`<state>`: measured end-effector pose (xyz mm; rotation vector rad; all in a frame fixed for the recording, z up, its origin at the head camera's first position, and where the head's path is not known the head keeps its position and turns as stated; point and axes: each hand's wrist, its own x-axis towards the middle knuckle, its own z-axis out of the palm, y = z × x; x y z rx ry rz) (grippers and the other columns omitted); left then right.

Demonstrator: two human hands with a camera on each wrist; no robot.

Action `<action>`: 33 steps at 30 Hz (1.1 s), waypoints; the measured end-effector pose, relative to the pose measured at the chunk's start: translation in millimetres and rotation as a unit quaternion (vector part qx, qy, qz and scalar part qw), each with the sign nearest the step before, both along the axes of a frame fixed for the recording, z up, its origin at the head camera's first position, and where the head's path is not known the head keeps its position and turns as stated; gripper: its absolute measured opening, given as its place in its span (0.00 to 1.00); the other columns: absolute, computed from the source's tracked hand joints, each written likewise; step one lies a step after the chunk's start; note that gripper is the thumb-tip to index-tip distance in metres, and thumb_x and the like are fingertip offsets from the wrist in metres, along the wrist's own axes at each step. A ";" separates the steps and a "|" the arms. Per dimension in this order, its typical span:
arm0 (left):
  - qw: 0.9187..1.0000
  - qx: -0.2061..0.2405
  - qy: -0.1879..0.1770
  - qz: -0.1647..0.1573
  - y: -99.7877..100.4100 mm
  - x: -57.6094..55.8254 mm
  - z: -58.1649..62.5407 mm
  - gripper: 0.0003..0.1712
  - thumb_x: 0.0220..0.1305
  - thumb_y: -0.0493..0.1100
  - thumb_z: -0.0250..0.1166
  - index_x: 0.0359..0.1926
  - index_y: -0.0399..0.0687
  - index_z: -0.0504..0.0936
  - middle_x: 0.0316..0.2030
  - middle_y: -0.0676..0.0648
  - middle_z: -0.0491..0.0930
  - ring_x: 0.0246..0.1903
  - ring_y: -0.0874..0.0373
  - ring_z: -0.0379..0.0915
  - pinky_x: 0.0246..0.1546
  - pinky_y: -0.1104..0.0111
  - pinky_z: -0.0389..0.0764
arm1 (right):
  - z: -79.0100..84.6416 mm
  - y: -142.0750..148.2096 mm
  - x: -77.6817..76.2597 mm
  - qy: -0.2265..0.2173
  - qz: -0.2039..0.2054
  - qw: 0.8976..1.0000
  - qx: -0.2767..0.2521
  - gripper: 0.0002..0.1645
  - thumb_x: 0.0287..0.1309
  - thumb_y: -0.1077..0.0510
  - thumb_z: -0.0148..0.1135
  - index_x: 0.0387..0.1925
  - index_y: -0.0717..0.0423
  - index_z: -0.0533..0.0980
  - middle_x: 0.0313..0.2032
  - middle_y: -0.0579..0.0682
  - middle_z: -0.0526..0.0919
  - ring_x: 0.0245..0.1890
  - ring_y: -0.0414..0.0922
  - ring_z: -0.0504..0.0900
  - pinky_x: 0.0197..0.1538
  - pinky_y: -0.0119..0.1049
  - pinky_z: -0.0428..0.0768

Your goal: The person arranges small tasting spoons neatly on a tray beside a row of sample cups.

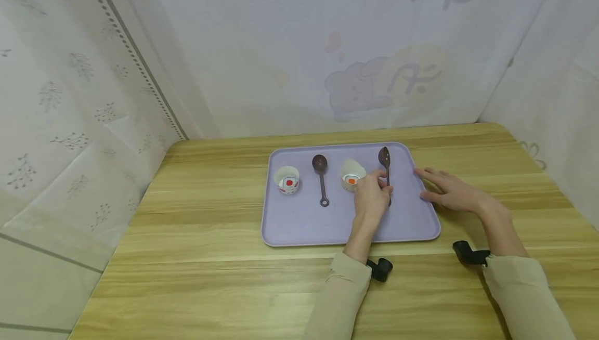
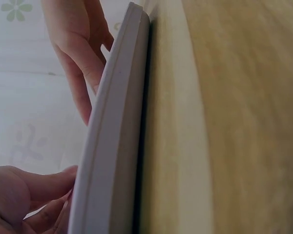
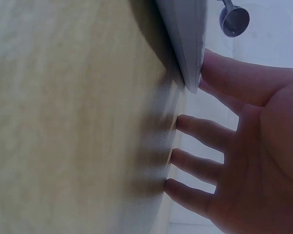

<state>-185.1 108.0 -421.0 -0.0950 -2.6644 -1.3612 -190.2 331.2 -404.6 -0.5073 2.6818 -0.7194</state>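
On the lilac tray [image 1: 299, 228] lie two brown spoons and two small patterned cups. My left hand [image 1: 369, 197] pinches the handle of the right-hand spoon [image 1: 384, 157], whose bowl is turned on its side. Next to those fingers stands the cup with an orange patch [image 1: 350, 172], partly covered by the hand. My right hand [image 1: 451, 192] has its fingers spread at the tray's right edge. In the right wrist view its thumb [image 3: 244, 78] touches the rim and other fingertips reach down to the table.
The other spoon [image 1: 321, 176] lies bowl-away left of the orange-patched cup. A cup with a red patch [image 1: 287, 180] stands at the tray's left. Beneath is a wooden table [image 1: 196, 215], with patterned white cloth [image 1: 262, 59] behind it and at both sides.
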 end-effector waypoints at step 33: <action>0.996 -0.068 -0.036 0.035 7.5 2.0 1.7 0.18 0.54 0.37 0.77 0.48 0.45 0.89 0.40 0.42 0.88 0.36 0.47 0.87 0.35 0.61 0.86 | -3.5 1.5 -1.1 0.000 0.000 1.000 -0.001 0.44 0.71 0.47 0.59 0.76 0.64 0.54 0.72 0.79 0.47 0.70 0.79 0.41 0.66 0.77 0.44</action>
